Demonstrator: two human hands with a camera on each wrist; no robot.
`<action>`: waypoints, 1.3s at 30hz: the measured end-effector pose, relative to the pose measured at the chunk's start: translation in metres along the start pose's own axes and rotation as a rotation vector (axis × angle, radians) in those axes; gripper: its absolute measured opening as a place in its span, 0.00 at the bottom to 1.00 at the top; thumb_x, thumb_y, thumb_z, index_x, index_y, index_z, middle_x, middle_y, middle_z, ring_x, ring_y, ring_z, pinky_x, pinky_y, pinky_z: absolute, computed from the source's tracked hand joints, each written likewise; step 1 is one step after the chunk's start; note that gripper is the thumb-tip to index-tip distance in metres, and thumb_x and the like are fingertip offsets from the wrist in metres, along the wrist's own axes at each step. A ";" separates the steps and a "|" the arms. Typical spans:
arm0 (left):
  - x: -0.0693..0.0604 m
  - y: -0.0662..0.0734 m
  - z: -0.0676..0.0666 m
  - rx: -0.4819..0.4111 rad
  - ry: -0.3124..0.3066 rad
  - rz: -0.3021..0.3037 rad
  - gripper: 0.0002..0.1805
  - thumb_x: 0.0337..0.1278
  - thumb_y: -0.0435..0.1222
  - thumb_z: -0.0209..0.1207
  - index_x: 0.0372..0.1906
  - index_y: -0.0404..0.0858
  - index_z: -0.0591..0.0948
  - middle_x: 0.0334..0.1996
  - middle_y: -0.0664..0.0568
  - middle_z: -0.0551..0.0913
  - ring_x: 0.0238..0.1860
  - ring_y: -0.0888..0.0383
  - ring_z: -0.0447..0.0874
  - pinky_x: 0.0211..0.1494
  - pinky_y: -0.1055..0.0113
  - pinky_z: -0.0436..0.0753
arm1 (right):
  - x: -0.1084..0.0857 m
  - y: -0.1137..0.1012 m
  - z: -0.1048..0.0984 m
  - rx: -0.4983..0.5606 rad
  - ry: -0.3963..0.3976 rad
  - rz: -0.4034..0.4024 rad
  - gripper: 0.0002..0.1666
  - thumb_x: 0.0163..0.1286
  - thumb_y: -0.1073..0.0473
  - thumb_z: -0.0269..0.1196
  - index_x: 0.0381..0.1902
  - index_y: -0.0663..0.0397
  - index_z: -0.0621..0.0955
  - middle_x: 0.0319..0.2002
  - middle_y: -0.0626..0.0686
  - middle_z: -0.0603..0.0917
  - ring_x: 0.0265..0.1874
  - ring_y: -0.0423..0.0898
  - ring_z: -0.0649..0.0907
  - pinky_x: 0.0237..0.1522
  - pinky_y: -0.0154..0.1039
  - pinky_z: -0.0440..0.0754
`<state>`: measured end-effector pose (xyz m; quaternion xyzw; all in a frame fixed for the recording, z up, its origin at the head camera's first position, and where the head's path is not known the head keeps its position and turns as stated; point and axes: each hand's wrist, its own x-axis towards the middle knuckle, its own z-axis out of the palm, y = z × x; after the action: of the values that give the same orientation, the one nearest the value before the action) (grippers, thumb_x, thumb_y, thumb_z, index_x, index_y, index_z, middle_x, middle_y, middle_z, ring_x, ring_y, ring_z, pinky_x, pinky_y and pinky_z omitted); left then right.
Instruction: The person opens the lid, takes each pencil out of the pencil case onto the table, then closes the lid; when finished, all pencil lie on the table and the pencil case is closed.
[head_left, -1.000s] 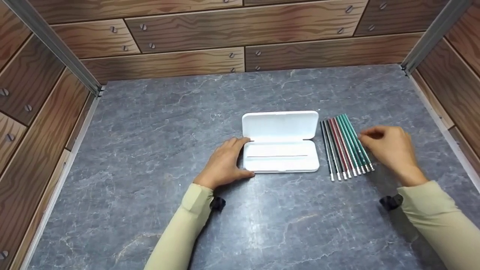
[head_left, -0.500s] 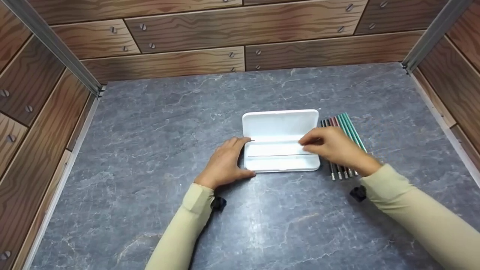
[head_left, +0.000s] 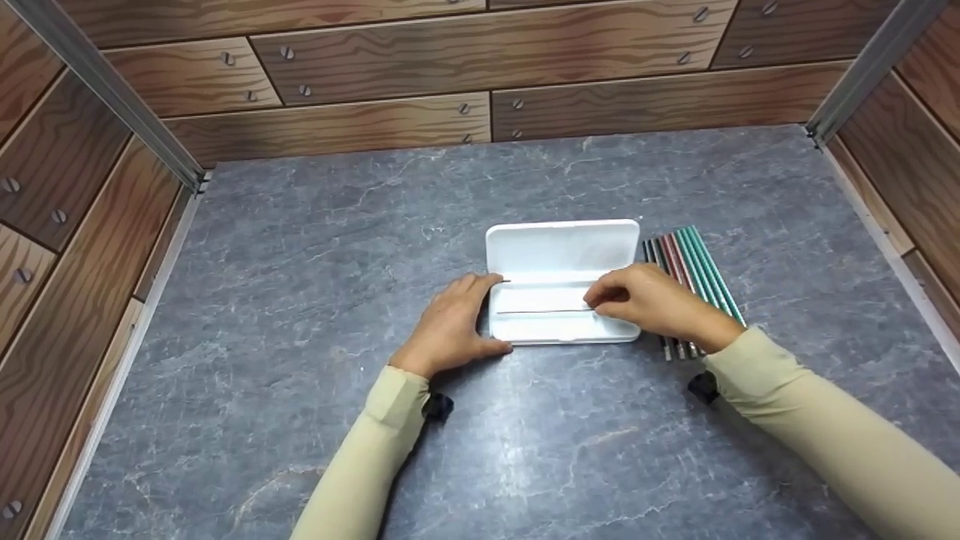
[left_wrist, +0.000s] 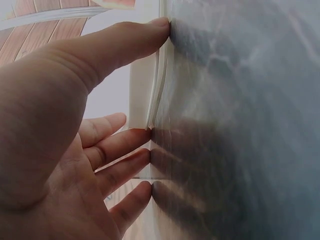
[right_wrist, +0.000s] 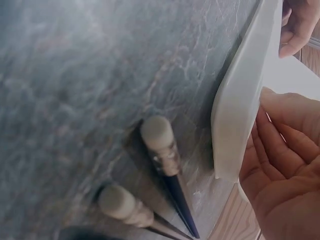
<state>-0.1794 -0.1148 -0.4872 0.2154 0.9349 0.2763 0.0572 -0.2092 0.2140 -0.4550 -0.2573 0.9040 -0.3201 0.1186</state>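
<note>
A white pencil case (head_left: 551,326) lies with its lid (head_left: 562,247) raised toward the back. My left hand (head_left: 450,322) holds the left end, thumb at the front edge and index finger at the back corner. In the left wrist view the thumb (left_wrist: 125,42) lies along the case's edge. My right hand (head_left: 652,304) reaches over the right end, its fingertips brought together inside the base, near a thin dark line. Whether anything sits between those fingertips is hidden. Beside the case, partly under my right hand, lies a row of black, red and green pencils (head_left: 709,270).
The grey marbled tabletop (head_left: 300,262) is bounded by wood-patterned walls (head_left: 375,120) at the back and sides. Metal corner posts (head_left: 120,97) stand at the back. Up close in the right wrist view, two pencils (right_wrist: 181,200) show pale eraser ends beside the case.
My right hand has moved left, from beside the green pencils to inside the case's right end, then slightly further left and down. The left hand and the case have stayed put.
</note>
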 end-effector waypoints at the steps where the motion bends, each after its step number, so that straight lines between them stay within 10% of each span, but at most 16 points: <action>1: 0.000 0.000 0.000 0.000 0.001 0.001 0.57 0.52 0.50 0.86 0.85 0.40 0.69 0.71 0.42 0.81 0.75 0.42 0.78 0.81 0.41 0.77 | 0.001 0.000 0.000 0.004 -0.009 -0.002 0.10 0.75 0.66 0.73 0.50 0.56 0.94 0.49 0.54 0.97 0.52 0.53 0.93 0.57 0.43 0.90; 39: -0.001 0.001 -0.001 0.001 -0.001 -0.004 0.58 0.51 0.50 0.86 0.84 0.39 0.70 0.68 0.42 0.82 0.74 0.42 0.79 0.79 0.41 0.77 | -0.008 0.004 0.004 0.181 0.204 -0.052 0.09 0.73 0.69 0.74 0.46 0.52 0.95 0.43 0.52 0.95 0.42 0.36 0.87 0.49 0.26 0.86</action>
<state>-0.1787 -0.1151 -0.4861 0.2138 0.9354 0.2758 0.0578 -0.2025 0.2182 -0.4603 -0.2350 0.8718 -0.4279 0.0406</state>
